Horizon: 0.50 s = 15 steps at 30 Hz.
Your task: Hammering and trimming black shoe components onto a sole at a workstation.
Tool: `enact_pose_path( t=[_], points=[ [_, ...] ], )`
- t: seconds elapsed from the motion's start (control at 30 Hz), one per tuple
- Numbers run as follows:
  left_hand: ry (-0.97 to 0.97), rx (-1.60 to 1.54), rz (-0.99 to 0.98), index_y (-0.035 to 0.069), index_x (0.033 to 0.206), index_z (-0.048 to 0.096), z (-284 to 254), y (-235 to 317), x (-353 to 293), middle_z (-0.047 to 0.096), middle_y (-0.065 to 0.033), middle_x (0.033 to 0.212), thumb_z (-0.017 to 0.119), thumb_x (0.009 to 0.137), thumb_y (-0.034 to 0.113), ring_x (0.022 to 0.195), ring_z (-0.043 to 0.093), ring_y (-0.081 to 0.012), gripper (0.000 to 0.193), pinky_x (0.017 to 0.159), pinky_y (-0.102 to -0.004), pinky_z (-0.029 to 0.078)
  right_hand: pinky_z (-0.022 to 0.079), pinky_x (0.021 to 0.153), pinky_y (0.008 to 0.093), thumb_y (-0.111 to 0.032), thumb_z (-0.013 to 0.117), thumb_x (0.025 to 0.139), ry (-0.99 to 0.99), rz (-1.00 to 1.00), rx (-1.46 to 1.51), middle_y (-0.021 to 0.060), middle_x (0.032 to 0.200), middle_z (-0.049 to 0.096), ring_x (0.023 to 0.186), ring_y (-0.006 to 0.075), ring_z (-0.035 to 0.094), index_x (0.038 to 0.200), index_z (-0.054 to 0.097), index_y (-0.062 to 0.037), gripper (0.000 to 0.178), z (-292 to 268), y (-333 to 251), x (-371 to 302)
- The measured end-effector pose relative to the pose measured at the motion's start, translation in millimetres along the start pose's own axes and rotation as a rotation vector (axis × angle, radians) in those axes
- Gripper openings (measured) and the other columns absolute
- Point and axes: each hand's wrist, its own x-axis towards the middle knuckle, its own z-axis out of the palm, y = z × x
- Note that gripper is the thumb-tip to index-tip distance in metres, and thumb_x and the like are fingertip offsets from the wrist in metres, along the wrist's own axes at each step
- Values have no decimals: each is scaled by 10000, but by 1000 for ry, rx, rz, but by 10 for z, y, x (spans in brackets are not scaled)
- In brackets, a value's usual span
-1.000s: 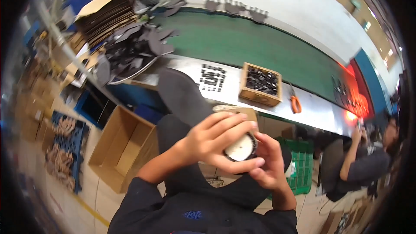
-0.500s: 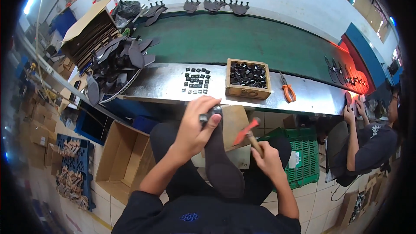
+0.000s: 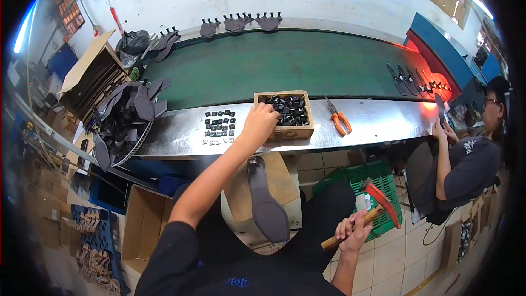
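My left hand (image 3: 263, 120) reaches over the left edge of a wooden box (image 3: 290, 132) filled with small black pieces (image 3: 289, 108). Its fingers are curled together, and their tips are hidden, so what they pinch does not show. A dark grey shoe insole (image 3: 267, 208) lies on a brown board (image 3: 238, 193) between my legs, with a small black piece at its far end. My right hand (image 3: 352, 232) is closed round the wooden handle of a red-headed hammer (image 3: 382, 201), held over the right thigh. Rows of small black pieces (image 3: 220, 126) sit on the metal ledge left of the box.
Orange-handled pliers (image 3: 341, 123) lie right of the box. Behind the metal ledge runs a green conveyor belt (image 3: 230, 68). Dark insoles (image 3: 137, 104) are heaped at the left. A green crate (image 3: 392, 172) and a co-worker (image 3: 466, 164) are at the right.
My left hand has let go of the insole and moved forward to the wooden box. My right hand has carried the hammer rightward, away from the insole. The view has shifted.
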Motion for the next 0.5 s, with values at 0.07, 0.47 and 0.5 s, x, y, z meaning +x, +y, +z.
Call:
enact_pose_path(
  t=[0.07,0.47,0.5],
  points=[
    [-297,93,65,87,951,749,275,-151,159,675,-79,916,690,828,122,953,639,-288,141,813,-414,506,337,325,262,-220,575,1025,-38,-3,-41,-18,496,317,339,87,321,780,443,-74,315,29,43,12],
    [-341,-65,142,14,871,687,329,-271,409,643,-135,955,640,853,177,951,643,-330,170,812,-445,543,347,347,238,-102,572,994,-181,50,-229,-26,509,406,350,65,366,1188,598,48,246,282,-23,219],
    [-311,-71,142,17,885,698,328,-245,392,654,-137,944,641,849,186,942,650,-339,182,806,-451,546,343,337,236,-121,571,998,-208,27,-253,-50,503,349,344,61,348,1187,606,37,250,325,-34,236]
  ],
)
